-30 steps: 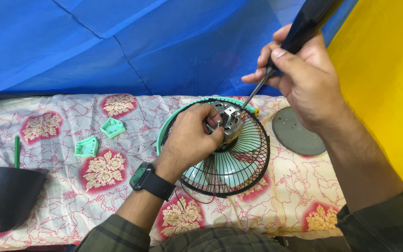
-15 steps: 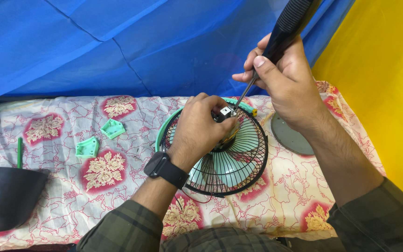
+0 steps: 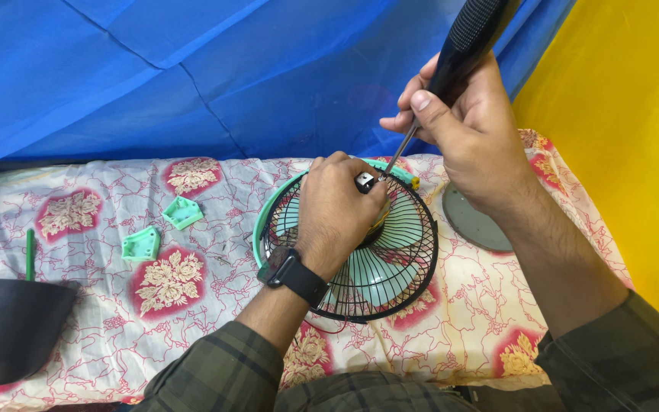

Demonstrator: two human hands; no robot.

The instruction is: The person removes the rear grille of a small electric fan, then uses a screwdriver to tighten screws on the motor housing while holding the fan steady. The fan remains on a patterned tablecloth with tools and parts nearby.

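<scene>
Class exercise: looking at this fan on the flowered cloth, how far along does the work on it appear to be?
Done: two green plastic pieces and a grey disc already lie loose on the cloth. In hand: the left hand steadies the motor inside the wire grille, while the right hand works a screwdriver tip into it. Left: grille and green blades remain together; whether it is coming apart or going together is unclear.
</scene>
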